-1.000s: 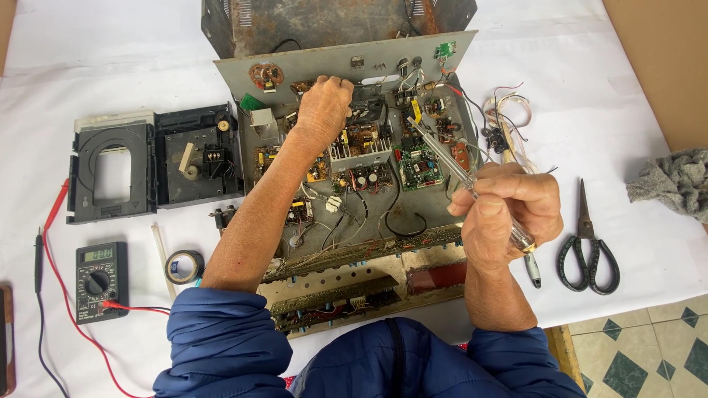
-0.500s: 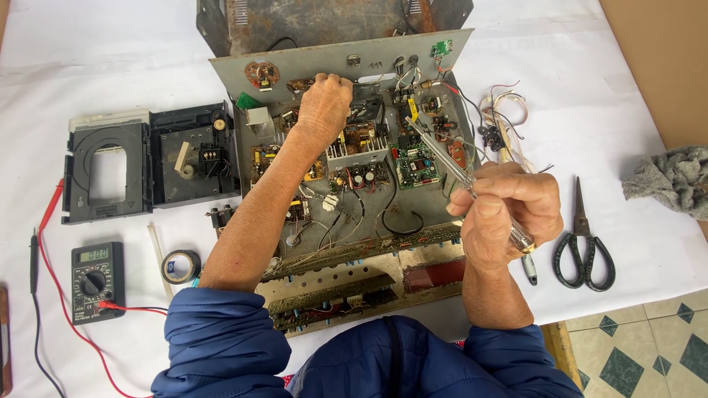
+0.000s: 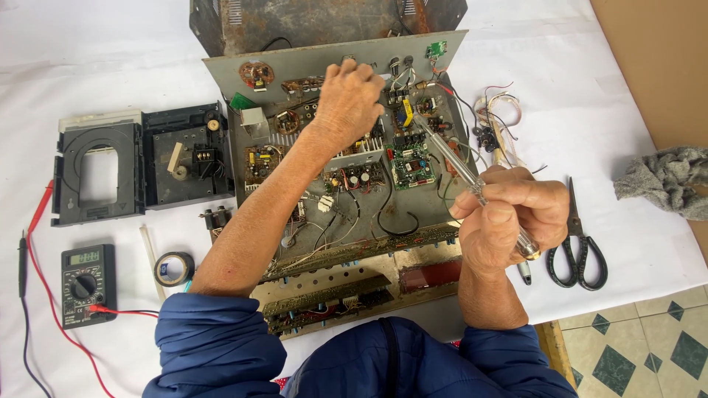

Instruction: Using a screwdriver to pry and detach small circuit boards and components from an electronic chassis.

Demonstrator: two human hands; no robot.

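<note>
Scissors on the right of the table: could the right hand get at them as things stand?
Probably yes, but not freely. The scissors lie on open cloth just right of the right hand, nothing between them. That hand is closed around a clear-handled screwdriver, which it would likely have to put down first.

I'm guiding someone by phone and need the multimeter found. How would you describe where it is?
Start at the open amplifier chassis mid-table, then go left past the black disc tray toward the near edge. The multimeter lies there, left of the tape roll: a black box with dial, small screen and red lead.
</note>
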